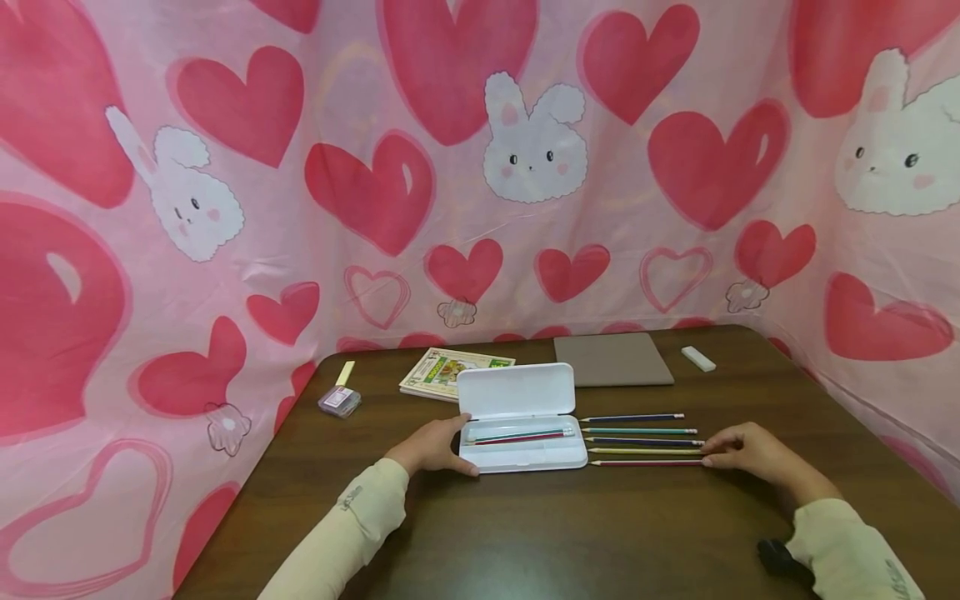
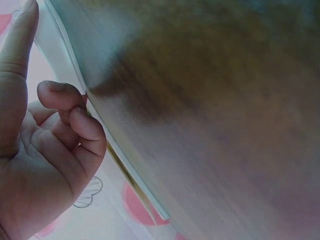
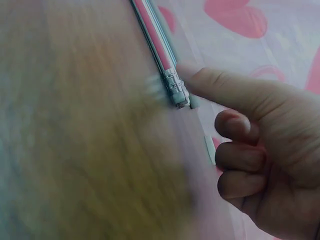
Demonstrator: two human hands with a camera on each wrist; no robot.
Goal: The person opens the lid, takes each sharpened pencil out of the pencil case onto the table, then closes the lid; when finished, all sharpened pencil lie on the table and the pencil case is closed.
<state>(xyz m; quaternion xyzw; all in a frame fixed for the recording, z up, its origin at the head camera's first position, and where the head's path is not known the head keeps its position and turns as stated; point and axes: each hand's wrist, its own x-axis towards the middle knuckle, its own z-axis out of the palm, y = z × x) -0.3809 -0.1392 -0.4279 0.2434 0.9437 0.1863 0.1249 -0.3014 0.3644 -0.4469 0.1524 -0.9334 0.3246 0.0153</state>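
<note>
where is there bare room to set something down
Bare table lies between both sleeves, in front of the open pencil case, and between the white block and right hand. Crowded: right of the case, where pencils lie.

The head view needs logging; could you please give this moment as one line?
left hand: holds white pencil case at left end; lid: open; inside case: pencils; right hand: at eraser ends of five loose pencils
</note>
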